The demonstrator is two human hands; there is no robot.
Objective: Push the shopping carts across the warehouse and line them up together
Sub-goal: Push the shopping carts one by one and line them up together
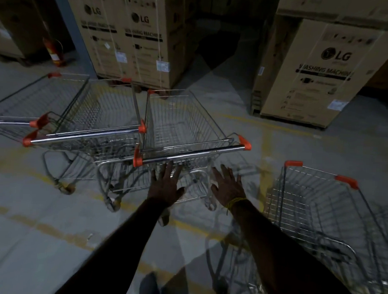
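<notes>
Cardboard cartons printed "LG" and "WASHING MACHINE" [130, 41] line the back of a dim warehouse, with another such carton [312, 71] standing at right on the grey concrete floor [42, 240], which carries faded yellow lines. Three wire shopping carts with orange corner caps stand side by side in front of the person: the nearest cart [184, 133], a middle cart [101, 117] just beside it, and a far-left cart [25, 101]. A fourth cart [331, 213] sits apart at lower right. The left hand [166, 182] and right hand [228, 185] reach forward with fingers spread, each grip apart and holding nothing, just short of the nearest cart's chrome handle [190, 154]. A yellow thread [235, 202] circles the right wrist. A red fire extinguisher [54, 51] stands at upper left.
</notes>
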